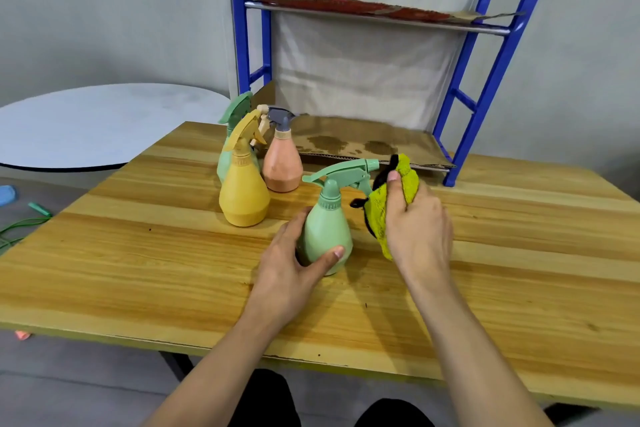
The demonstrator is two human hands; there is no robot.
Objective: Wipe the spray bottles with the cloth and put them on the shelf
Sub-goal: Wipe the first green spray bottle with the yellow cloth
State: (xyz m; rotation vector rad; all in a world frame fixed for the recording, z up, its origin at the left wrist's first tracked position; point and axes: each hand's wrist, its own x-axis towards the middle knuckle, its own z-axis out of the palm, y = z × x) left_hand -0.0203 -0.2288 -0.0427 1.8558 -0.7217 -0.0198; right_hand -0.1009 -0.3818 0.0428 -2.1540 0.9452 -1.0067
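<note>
Head view: left hand [291, 263] grips green bottle [327, 232].

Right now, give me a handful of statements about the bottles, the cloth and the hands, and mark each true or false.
1. The left hand grips the body of the nearest green bottle. True.
2. The right hand holds a blue cloth. False: the cloth is yellow-green with a dark edge.
3. The yellow bottle stands upright on the wooden table. True.
4. The pink bottle lies on its side. False: it stands upright.
5. A bottle already stands on the upper shelf. False: only cardboard lies there.
</note>
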